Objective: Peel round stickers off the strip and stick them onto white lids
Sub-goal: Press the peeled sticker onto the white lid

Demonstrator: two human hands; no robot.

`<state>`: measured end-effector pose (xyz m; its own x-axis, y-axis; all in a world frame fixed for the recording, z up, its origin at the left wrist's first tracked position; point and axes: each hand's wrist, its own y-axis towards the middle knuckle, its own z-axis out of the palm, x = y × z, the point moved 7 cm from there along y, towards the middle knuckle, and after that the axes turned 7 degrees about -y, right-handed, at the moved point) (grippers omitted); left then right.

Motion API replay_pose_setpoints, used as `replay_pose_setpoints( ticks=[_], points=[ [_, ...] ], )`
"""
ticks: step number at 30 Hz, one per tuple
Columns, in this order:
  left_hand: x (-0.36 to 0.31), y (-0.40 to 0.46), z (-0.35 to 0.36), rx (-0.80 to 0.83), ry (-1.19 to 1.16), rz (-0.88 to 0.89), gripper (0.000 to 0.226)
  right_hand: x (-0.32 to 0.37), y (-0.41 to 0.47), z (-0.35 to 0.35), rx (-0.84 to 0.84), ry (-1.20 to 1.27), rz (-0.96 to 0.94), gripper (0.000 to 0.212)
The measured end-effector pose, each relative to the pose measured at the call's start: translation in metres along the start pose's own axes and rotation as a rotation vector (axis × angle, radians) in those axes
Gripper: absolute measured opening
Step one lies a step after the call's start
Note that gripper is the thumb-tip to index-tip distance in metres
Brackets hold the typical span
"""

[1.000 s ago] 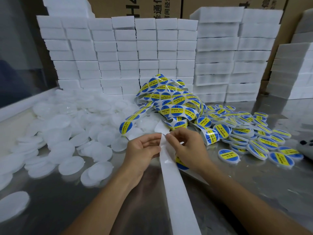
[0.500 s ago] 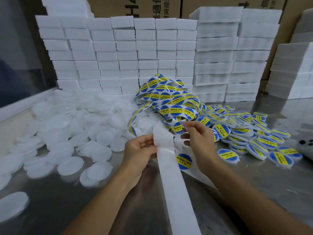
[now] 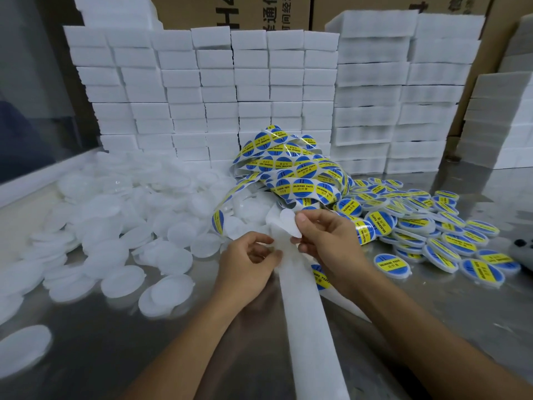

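right hand [image 3: 326, 241] is pinching a round sticker [image 3: 290, 225] between thumb and fingertips, white back facing the camera, lifted just above the strip [image 3: 302, 307]. left hand [image 3: 248, 259] is pinching the strip's left edge, fingers curled in, pinning the liner near where the sticker is coming away. can't tell if the sticker's lower edge is fully free of the liner.

the rest of the loaded strip is heaped in a tangle [image 3: 291, 168] behind the hands. bare white lids [image 3: 121, 223] are lying in a loose pile to the left, labelled lids [image 3: 432, 226] to the right, all on the steel table [image 3: 95, 350].

risks from here, as i'm judging it:
- the sticker is looking bent in the pinch; if it's folding further, adhesive is sticking to itself or to the fingertips, and it's going on creased.
- no lid is in either hand. left hand is having to let go of the strip to fetch one, so the liner is free to curl back and snag the tangle.
- bare lids are overlapping, so grabbing one is likely dragging neighbours along.
- one-handed placement on a loose lid is risking an off-centre label or trapped bubbles.
- spent liner is running off the near table edge, pulling on the heap.
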<state>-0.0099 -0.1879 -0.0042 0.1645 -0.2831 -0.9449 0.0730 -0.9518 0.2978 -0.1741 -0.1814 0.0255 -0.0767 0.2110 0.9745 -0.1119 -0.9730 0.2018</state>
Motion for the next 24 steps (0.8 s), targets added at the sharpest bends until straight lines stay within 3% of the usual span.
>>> replay_pose_setpoints(
  ticks=[4, 9, 11, 13, 16, 18, 21, 24],
  points=[
    [-0.002, 0.0, 0.005, 0.026, 0.049, 0.057, 0.019, 0.011, 0.001, -0.006, -0.03, -0.005, -0.075, 0.009],
    [-0.007, 0.001, 0.002, 0.058, 0.171, 0.116, 0.018, 0.012, -0.01, 0.016, 0.107, -0.167, -0.135, 0.018],
    [-0.009, 0.001, -0.004, 0.036, 0.063, 0.083, 0.026, 0.008, -0.012, 0.017, 0.067, -0.174, -0.102, 0.017],
    [-0.013, 0.001, -0.01, 0.009, -0.189, 0.029, 0.022, 0.001, -0.011, 0.015, 0.009, -0.154, -0.044, 0.02],
    [-0.015, 0.001, -0.007, 0.075, -0.443, -0.06, 0.018, -0.006, -0.009, 0.011, -0.025, -0.171, 0.015, 0.021],
    [-0.015, 0.0, -0.004, 0.104, -0.419, -0.091, 0.021, -0.008, -0.009, 0.009, -0.028, -0.195, 0.018, 0.019],
    [-0.012, 0.0, -0.004, 0.046, -0.312, -0.084, 0.007, -0.008, -0.009, 0.01, -0.018, -0.262, -0.002, 0.016],
    [-0.005, 0.004, -0.009, -0.014, -0.264, -0.104, 0.014, -0.007, -0.01, 0.012, -0.016, -0.238, 0.014, 0.019]
  ],
)
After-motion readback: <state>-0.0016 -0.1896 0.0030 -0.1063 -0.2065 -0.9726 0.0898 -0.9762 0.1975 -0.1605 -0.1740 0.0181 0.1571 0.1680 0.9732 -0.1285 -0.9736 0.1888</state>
